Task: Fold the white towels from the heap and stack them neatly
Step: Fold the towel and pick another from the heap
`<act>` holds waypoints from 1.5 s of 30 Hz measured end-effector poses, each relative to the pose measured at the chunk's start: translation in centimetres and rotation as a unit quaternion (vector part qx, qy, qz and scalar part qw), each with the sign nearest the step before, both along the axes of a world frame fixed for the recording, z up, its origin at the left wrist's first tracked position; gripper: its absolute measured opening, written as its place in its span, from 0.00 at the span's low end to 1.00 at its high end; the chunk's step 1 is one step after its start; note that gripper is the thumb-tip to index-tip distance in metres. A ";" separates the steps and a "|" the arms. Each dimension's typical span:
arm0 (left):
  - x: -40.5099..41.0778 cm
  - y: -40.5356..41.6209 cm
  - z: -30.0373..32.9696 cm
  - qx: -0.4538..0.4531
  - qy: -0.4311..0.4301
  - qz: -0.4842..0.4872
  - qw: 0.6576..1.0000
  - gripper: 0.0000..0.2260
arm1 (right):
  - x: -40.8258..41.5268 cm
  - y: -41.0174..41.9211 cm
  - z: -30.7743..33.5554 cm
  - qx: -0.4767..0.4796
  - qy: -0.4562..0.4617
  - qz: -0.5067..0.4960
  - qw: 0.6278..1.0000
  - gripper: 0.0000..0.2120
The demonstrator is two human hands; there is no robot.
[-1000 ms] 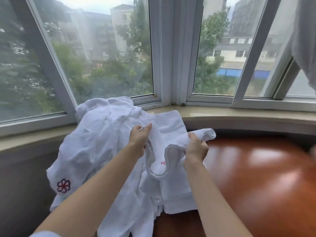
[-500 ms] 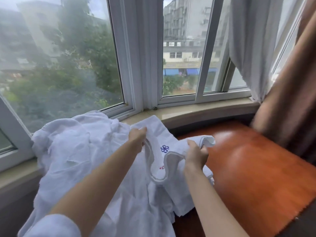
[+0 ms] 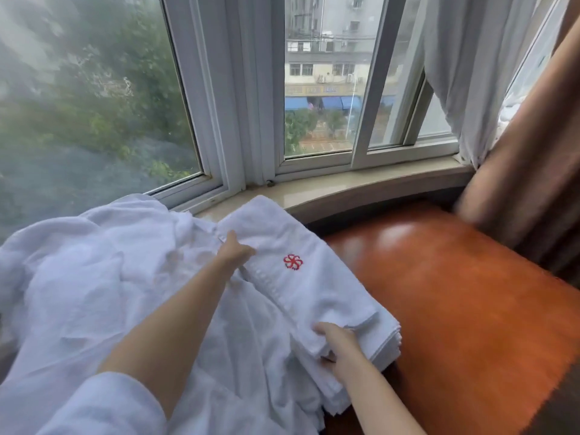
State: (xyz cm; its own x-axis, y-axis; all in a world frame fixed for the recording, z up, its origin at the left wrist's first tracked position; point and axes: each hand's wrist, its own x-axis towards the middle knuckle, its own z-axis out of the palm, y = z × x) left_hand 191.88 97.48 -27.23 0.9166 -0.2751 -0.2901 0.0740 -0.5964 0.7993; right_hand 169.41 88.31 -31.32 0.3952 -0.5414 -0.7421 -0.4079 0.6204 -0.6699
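Note:
A folded white towel (image 3: 301, 277) with a red flower logo lies flat on top of a stack of folded towels (image 3: 387, 343), at the left end of the wooden table. My left hand (image 3: 233, 251) holds the towel's far left edge, thumb on top. My right hand (image 3: 340, 345) grips its near corner, with the fingers tucked into the fold. The heap of crumpled white towels (image 3: 94, 277) spreads to the left, under my left forearm.
The glossy reddish-brown table (image 3: 470, 309) extends right of the stack. A stone windowsill (image 3: 361, 186) and window frames curve behind. A sheer white curtain (image 3: 464, 73) and a brown curtain (image 3: 533, 183) hang at the right.
The towel that hung slack between my hands now lies flat on the stack. Both hands moved down and apart along its left edge, and my view turned right.

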 end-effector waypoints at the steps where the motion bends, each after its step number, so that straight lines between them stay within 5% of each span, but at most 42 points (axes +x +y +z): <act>1: -0.3 -0.2 -0.9 0.044 -0.024 -0.038 0.998 0.32 | 0.1 -0.7 -0.1 0.008 -0.005 0.001 1.000 0.12; 6: -0.8 -1.5 -2.2 0.249 -0.115 -0.181 0.944 0.27 | 1.5 -2.9 0.1 -0.109 -0.064 -0.096 0.987 0.22; 11: -3.1 -2.2 -2.9 0.338 -0.151 -0.189 0.909 0.20 | 0.0 -1.9 -0.6 -0.264 -0.096 -0.112 0.953 0.23; 15: -6.7 -3.2 -3.9 0.303 -0.147 -0.231 0.913 0.23 | -2.7 -1.7 -3.3 -0.135 -0.013 -0.073 0.988 0.16; 19: -11.3 -4.3 -5.2 0.232 -0.096 -0.244 0.937 0.22 | -3.2 -3.9 -2.1 -0.266 0.107 -0.082 0.954 0.23; 23: -12.6 -4.3 -5.5 0.208 -0.074 -0.150 0.964 0.26 | -2.9 -6.4 -1.7 -0.338 0.177 -0.028 0.924 0.34; 28: -12.0 -4.7 -5.5 0.228 -0.051 -0.098 0.967 0.29 | -1.8 -6.9 -3.8 -0.194 0.152 -0.018 0.969 0.45; 33: -11.6 -5.4 -5.8 0.301 -0.059 -0.138 0.942 0.27 | -1.7 -6.3 -4.7 -0.199 0.161 -0.038 0.966 0.36; 37: -10.8 -5.1 -6.2 0.303 -0.060 -0.142 0.941 0.27 | -1.2 -4.7 -4.8 -0.132 0.134 -0.130 0.974 0.50; 40: -10.9 -5.1 -6.6 0.296 -0.055 -0.147 0.942 0.27 | -1.3 -4.1 -5.0 -0.059 0.152 -0.102 0.981 0.59; 45: -12.1 -5.7 -6.8 0.269 -0.059 -0.164 0.947 0.23 | -2.1 -5.0 -5.0 -0.045 0.073 -0.124 0.989 0.40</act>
State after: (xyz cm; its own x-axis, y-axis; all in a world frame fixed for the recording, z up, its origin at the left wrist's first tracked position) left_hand 179.78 91.78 -34.05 0.8424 -0.3913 -0.3705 -0.2555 -0.8953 0.3648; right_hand 167.36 83.28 -36.27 0.1351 -0.6745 -0.7258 -0.3470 0.6540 -0.6723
